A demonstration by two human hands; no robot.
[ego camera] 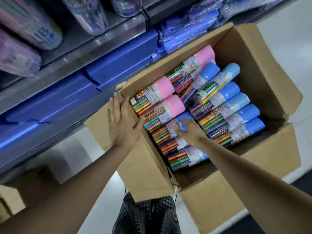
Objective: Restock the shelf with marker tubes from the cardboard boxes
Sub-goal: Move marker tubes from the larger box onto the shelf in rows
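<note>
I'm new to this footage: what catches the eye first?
The open cardboard box on the floor, packed with pink- and blue-capped marker tubes. The right hand reaches onto a blue-capped tube at centre, while the left hand lies flat on the box's left flap.

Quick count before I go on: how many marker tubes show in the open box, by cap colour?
Pink-capped tubes: 3
Blue-capped tubes: 8
Total: 11 caps showing in the cardboard box; the right hand and its arm may hide more.
</note>
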